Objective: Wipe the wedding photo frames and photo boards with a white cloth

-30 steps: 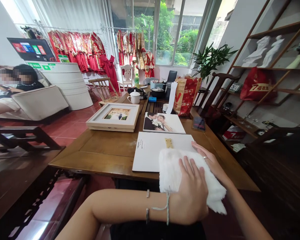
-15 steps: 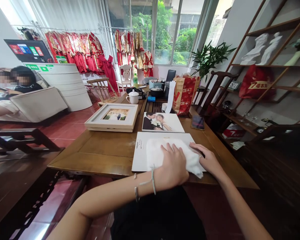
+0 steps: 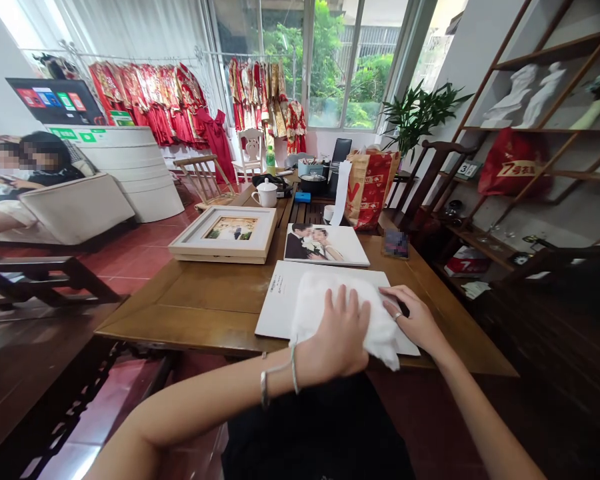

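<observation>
A white flat panel with small print at its left lies near the front edge of the wooden table. Spread over much of it is a white cloth, bunched at its lower right corner. My left hand presses on this cloth from above, fingers apart and stretched out. At the panel's right edge my right hand holds on, with index finger and thumb showing on top; its other fingers are hidden. Just behind lies a couple's photo panel.
Stacked photo frames lie on the table at left. Behind are a lidded white cup, a blue box and a red patterned paper bag. A blurred-out small item stands right. Another person sits far left.
My left hand and the cloth have shifted a little left and toward me. The white panel has turned slightly, its right front corner nearer me. My right hand stays at its edge.
</observation>
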